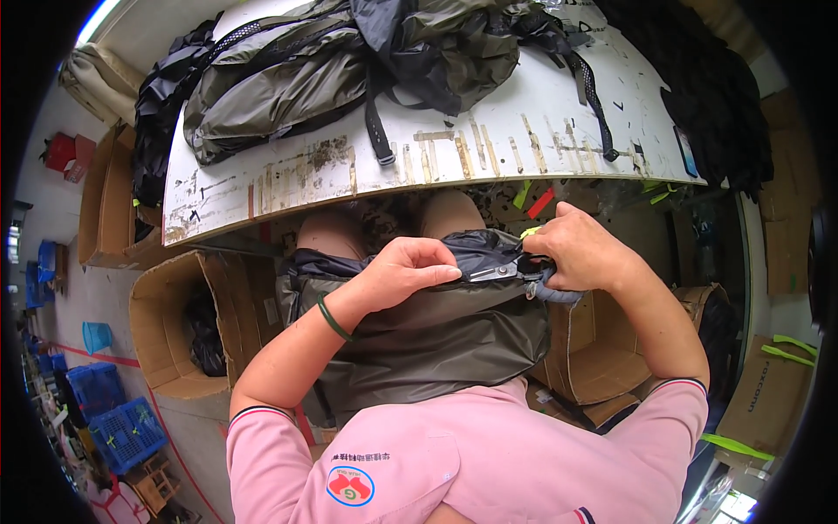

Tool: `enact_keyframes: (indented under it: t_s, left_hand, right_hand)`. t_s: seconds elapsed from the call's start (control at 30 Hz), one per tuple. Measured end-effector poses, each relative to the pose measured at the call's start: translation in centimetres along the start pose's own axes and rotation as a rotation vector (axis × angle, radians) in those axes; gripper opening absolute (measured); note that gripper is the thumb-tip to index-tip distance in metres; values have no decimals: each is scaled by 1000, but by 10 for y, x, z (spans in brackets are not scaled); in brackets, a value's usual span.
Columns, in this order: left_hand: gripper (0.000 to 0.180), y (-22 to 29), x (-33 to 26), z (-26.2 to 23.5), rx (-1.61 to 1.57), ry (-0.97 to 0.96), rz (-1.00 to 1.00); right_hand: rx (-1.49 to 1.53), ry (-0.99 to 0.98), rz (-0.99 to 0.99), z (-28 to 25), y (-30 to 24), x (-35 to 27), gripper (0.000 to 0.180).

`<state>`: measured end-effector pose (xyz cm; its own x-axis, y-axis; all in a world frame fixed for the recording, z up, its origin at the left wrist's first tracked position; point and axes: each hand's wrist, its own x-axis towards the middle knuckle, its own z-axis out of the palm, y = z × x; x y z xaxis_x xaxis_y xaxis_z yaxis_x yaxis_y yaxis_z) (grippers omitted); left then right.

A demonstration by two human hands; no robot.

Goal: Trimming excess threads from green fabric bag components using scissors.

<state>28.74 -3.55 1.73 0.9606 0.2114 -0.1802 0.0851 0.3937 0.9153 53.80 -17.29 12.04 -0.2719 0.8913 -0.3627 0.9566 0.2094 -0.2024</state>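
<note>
Across my lap lies a dark olive-grey bag or fabric piece (419, 341) with a black edge, its shiny cloth loosely creased. My right hand (580, 253) is closed round the wrapped handles of a pair of scissors (496, 272). Their metal blades point left along the fabric's upper edge. Just beyond the blade tips, my left hand (406, 272) pinches that edge between thumb and fingers. Any thread between the fingertips is too small to make out. A dark green bangle (333, 318) circles my left wrist.
A white, tape-marked table (288, 188) stands ahead, with olive and black bags (297, 87) and hanging straps on it. Black fabric (716, 87) is heaped at its right end. Open cardboard boxes flank me, one on the left (166, 349) and one on the right (602, 349). Blue crates (127, 432) sit far left.
</note>
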Motion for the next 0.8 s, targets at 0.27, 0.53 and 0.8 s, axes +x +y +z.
enact_keyframes:
  t_s: [0.27, 0.53, 0.8]
  left_hand:
    - [10, 1, 1, 1, -13, -7, -13]
    - [14, 1, 1, -6, 34, 65, -64]
    - [12, 24, -56, -82, 487, 579, 215]
  right_hand:
    - [45, 87, -66, 0, -3, 6, 26]
    - [28, 78, -45, 11, 1, 6, 24]
    - [180, 80, 45, 38, 20, -2, 24]
